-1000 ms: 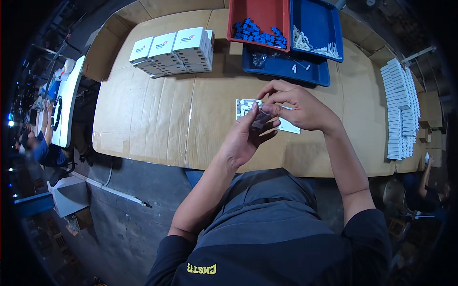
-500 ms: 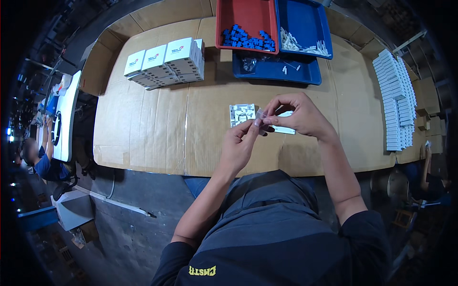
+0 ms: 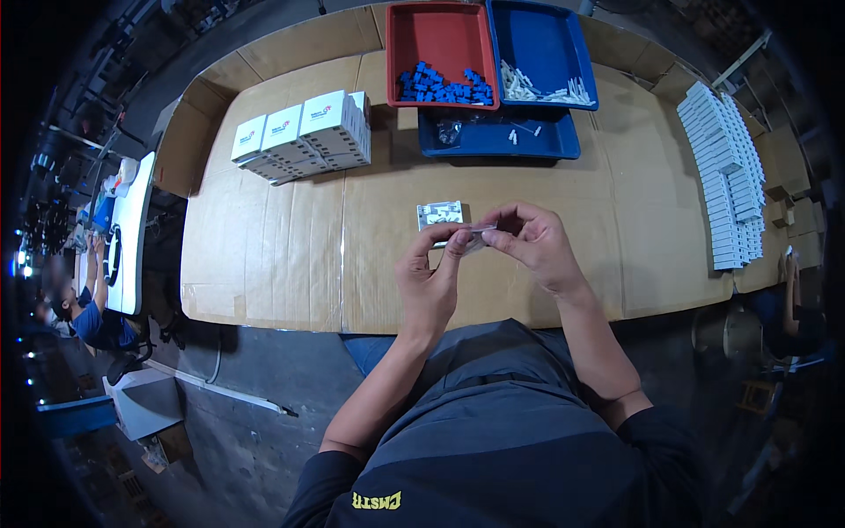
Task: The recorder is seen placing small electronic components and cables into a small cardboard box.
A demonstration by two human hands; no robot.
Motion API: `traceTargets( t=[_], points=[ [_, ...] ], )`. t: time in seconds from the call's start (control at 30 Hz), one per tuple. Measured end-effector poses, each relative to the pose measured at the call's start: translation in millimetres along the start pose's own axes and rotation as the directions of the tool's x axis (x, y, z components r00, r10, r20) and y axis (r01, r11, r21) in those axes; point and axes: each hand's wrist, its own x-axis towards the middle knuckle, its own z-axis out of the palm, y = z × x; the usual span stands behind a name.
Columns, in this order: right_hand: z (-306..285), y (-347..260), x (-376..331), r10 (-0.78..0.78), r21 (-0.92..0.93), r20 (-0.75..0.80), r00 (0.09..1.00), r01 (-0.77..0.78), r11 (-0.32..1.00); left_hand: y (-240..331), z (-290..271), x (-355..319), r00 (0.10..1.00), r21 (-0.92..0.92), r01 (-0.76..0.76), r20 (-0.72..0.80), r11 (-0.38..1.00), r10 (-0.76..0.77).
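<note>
Just above the table's middle, both of my hands pinch a small clear plastic bag (image 3: 478, 237). My left hand (image 3: 426, 280) grips its left side between thumb and forefinger. On the other side, my right hand (image 3: 540, 250) holds the bag with its thumb and fingertips. What lies inside the bag, if anything, is too small to make out. Behind my fingers a small white case (image 3: 440, 213) with grey and dark parts rests on the cardboard, partly covered by my left hand.
White boxes (image 3: 326, 114) stand stacked at the left back. A red tray (image 3: 440, 40) holds blue plastic pieces, beside a blue tray (image 3: 541, 48) of white pieces; another blue tray (image 3: 563, 141) sits below. White cases (image 3: 726, 176) are piled at right. A person (image 3: 97, 321) works at far left.
My hands have come slightly nearer my body, and the clear bag between them is now spread out more sideways. The white piece beside the case is hidden now. The whole view has shifted slightly.
</note>
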Motion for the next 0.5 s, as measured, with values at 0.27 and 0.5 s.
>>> traceTargets(
  t=[0.27,0.5],
  points=[
    [-4.6,11.1,-14.6,0.0,0.016,-0.036,0.999,0.001,1.0,-4.5,1.9,-5.5,1.0,0.028,0.009,0.0,1.0,-0.009],
    [-5.0,17.5,-17.2,-0.083,-0.051,-0.038,0.996,0.081,0.995,6.0,4.4,-7.8,0.999,0.139,-0.038,0.027,0.99,0.035]
  ],
)
